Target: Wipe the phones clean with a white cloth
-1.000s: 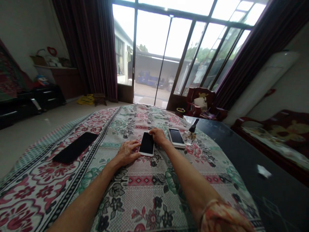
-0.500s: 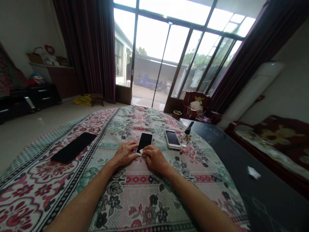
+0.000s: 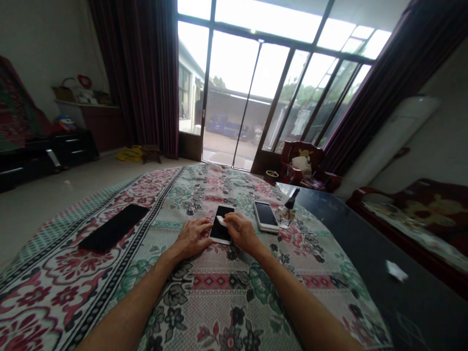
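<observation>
A white-framed smartphone lies flat on the tablecloth, its dark screen facing up. My left hand holds it by the left side, fingers against the edge and thumb at the lower corner. Pinched between the fingers of my right hand is a small white wipe, which rests on the upper part of the screen. To the right lies a second white smartphone, seemingly on top of a white box or another device. Beside it stands a clear glass bottle with a black top.
A long black flat panel lies on the left of the patterned tablecloth. On the lower dark table to the right is a crumpled white tissue. Beyond are a wooden chair and glass doors.
My right hand has moved the wipe up the screen from the phone's lower edge. My left hand stays at the phone's left side. The whole view has shifted slightly.
</observation>
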The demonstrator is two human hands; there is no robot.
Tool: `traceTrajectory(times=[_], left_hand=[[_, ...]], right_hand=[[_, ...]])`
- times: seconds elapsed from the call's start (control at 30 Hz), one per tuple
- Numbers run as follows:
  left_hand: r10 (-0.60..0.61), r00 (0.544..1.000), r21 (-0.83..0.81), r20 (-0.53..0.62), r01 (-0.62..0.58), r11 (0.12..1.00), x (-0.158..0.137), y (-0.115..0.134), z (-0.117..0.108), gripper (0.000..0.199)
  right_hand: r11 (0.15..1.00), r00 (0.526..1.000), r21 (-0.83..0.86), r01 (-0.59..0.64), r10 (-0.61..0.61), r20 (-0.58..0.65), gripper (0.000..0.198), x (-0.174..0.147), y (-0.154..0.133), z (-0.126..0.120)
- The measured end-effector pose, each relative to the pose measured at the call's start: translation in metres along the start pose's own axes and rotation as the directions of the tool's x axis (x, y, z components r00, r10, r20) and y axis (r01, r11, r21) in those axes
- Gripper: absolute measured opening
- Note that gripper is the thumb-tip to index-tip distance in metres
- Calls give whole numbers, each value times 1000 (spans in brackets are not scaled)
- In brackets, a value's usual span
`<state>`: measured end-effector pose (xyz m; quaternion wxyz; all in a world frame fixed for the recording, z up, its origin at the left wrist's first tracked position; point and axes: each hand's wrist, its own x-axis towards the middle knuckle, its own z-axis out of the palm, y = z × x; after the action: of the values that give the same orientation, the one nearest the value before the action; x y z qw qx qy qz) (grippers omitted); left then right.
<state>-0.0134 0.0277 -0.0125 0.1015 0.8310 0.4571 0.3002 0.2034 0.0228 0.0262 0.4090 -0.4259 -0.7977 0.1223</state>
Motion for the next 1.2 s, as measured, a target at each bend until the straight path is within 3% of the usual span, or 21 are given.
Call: traceTrajectory(times=[0.23, 0.47, 0.73, 1.2], left_hand=[[13, 1000, -20, -3, -13, 1000, 0, -3, 2, 44], [9, 1000, 4, 18, -9, 1000, 0, -3, 1, 45], [-3, 1000, 0, -9, 3, 1000, -1, -5, 5, 44], [6, 1000, -3, 15, -6, 1000, 1, 0, -1, 43]], right_hand=[[989, 993, -143, 47, -30, 115, 22, -11, -3, 1], [968, 991, -249, -3, 36, 127, 10, -11, -13, 1], [969, 964, -175, 175, -133, 230, 28, -15, -18, 13], [901, 964, -431, 45, 74, 257, 29, 69, 27, 27]])
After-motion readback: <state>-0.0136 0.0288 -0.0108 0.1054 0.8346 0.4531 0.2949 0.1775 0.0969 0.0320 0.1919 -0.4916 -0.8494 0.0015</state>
